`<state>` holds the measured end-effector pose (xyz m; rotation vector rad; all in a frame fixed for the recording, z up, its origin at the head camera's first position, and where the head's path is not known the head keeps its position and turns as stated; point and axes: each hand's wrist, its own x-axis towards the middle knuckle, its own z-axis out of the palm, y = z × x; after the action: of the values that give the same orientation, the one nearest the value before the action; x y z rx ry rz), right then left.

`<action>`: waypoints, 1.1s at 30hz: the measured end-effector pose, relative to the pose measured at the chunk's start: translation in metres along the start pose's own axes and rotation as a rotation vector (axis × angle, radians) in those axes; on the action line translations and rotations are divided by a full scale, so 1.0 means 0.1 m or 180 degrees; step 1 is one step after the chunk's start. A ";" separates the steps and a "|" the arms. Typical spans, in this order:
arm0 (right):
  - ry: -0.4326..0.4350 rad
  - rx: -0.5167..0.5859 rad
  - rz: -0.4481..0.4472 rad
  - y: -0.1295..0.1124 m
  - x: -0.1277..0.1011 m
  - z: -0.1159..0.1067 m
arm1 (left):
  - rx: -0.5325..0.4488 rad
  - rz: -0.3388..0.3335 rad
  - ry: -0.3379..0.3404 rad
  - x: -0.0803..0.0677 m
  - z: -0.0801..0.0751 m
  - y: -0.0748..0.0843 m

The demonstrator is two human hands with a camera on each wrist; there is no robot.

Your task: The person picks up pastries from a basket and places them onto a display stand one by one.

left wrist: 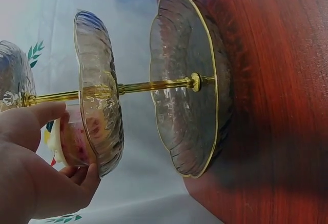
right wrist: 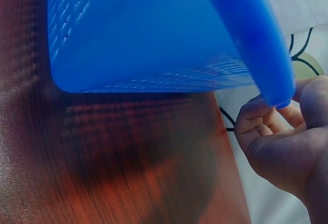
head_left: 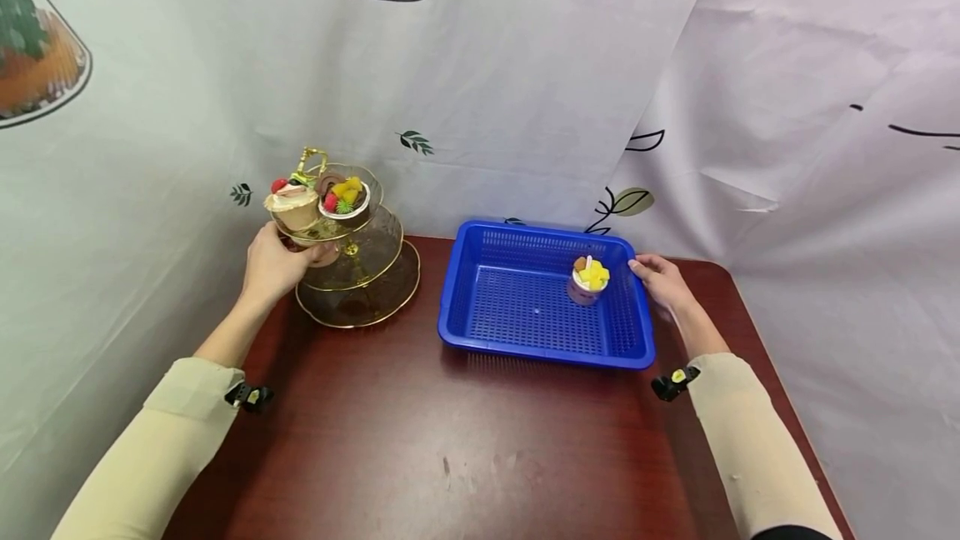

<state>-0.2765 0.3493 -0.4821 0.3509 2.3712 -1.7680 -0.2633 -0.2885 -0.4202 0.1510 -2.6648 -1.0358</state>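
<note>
My left hand (head_left: 272, 267) grips a clear dessert cup (left wrist: 76, 139) with pink and pale layers, thumb on one side and fingers on the other. The cup's base is at the middle tier of a gold-rimmed glass three-tier stand (head_left: 375, 252). On the top tier, right above this hand, sit a cream-topped dessert cup (head_left: 295, 208) and a fruit-topped cup (head_left: 347, 200). At the right, my right hand (head_left: 666, 283) pinches the rim of a blue plastic basket (head_left: 543, 350). A small cup with yellow topping (head_left: 587, 283) stands inside the basket, toward its right side.
Both the stand and the basket are on a dark red wooden table (head_left: 450, 440), near its back edge. A pale patterned cloth (head_left: 525, 107) hangs close behind them and along both sides. The stand's bottom tier (left wrist: 189, 111) holds nothing.
</note>
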 end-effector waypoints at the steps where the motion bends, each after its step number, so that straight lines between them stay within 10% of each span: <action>1: -0.0002 0.0009 0.0000 0.00 0.00 0.00 | 0.0001 0.0012 0.0013 0.00 0.00 -0.01; 33: 0.0008 -0.0035 -0.0040 0.02 -0.01 0.01 | 0.0080 0.0244 -0.0026 -0.16 -0.12 -0.06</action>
<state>-0.2755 0.3487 -0.4838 0.3376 2.3892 -1.7603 -0.2443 -0.2975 -0.4199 0.0493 -2.6693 -0.9814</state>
